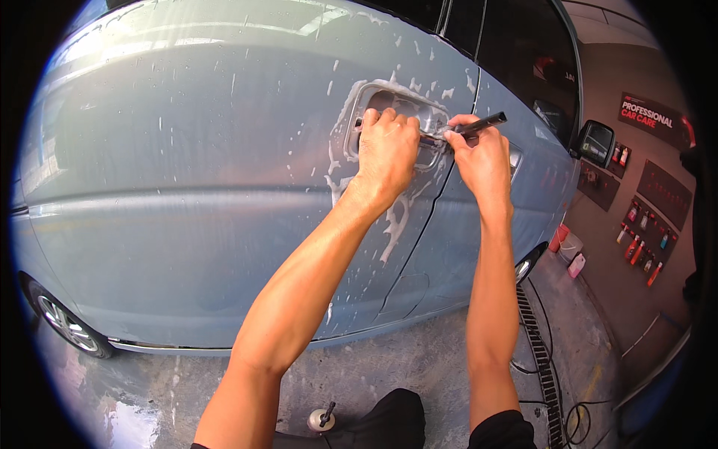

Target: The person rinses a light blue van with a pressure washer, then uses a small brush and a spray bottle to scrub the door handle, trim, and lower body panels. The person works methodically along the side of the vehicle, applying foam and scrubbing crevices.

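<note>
Soapy foam (395, 227) runs down the pale blue side door (185, 151) of a van, below its recessed door handle (432, 139). My left hand (388, 149) is closed over the handle, fingers hooked into the silver handle recess (406, 104). At the handle's right end, my right hand (483, 160) pinches a detailing brush by its slim black handle (483, 122). The brush's working end is in the suds and partly hidden by my fingers. Foam also rings the recess and dots the panel above it.
A foam-capped or pale round bottle (321, 418) with a black nozzle stands on the wet concrete floor (381, 359) by my leg. To the right lie a drain grate (541, 353) and a black hose (573, 421). Buckets (569, 247) and a wing mirror (595, 143) are farther right.
</note>
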The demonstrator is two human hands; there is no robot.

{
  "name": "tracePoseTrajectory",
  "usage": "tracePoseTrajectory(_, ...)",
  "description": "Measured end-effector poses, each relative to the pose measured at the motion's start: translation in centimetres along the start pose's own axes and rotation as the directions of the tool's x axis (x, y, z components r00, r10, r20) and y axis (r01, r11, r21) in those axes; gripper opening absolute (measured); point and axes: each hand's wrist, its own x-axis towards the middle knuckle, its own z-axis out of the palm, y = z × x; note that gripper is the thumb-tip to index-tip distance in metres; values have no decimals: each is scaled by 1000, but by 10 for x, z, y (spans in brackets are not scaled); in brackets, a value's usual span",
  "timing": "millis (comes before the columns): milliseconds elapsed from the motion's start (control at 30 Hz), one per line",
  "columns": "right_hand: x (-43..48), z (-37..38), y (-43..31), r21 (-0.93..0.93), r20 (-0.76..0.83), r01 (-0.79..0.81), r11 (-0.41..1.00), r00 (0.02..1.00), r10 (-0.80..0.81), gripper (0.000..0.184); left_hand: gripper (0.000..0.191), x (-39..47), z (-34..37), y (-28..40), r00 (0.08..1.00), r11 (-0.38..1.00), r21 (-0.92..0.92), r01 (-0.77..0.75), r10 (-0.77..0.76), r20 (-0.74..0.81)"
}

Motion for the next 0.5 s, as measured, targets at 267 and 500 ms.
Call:
tracePoseTrajectory(267, 0, 4, -2, 18, 0, 41, 999, 999, -41, 17, 62, 0, -6, 1, 1000, 1000, 8, 1, -1, 23)
tracePoseTrajectory(500, 4, -2, 11, -26, 4, -10, 1000, 1000, 10, 17, 60, 0, -7, 1, 999, 1000, 15, 8, -9, 52)
